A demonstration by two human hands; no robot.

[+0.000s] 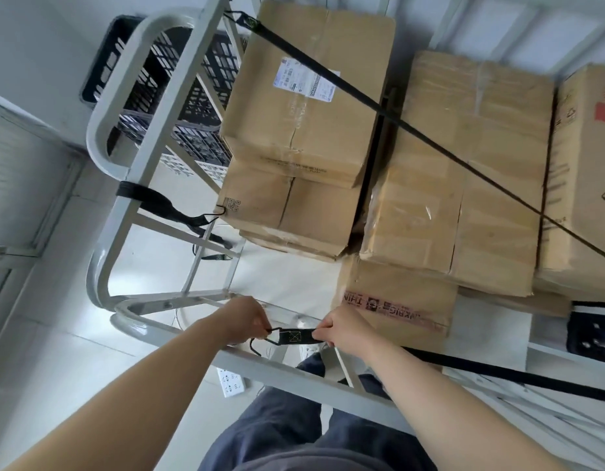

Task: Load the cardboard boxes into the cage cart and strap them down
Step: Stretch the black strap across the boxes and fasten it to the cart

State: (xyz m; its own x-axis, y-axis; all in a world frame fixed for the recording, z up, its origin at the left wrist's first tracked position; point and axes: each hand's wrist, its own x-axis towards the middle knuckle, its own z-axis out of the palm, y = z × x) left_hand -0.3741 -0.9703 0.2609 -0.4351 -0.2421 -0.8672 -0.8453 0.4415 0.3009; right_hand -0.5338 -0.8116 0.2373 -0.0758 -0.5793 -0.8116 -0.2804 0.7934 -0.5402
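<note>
Boxes sit stacked inside the cart [148,185], a grey tube frame seen from above. The tallest stack stands at the far left, topped by a labelled box [304,96] with another box [287,212] under it. Just to its right stands a taped box [464,171], and a printed box [586,171] touches that one at the frame's right edge. A lower box [399,300] with red lettering lies nearest the person, beneath the taped one.

A black strap [430,134] runs diagonally over the tops, from a hook at the cart's far rail down across the labelled box and the taped box to the right edge. A second strap [498,372] leads from the right along the near rail to the hands. The right hand [345,331] is closed around its stitched end, and the left hand [246,319] pinches the metal hook [260,345] at its tip, just above the near rail. A third strap [148,198] is wrapped round the left rail, its hook caught at the corner of the under box.

A black crate [178,96] lies beyond the cart on the floor, and a power strip [230,382] lies near the person's feet.
</note>
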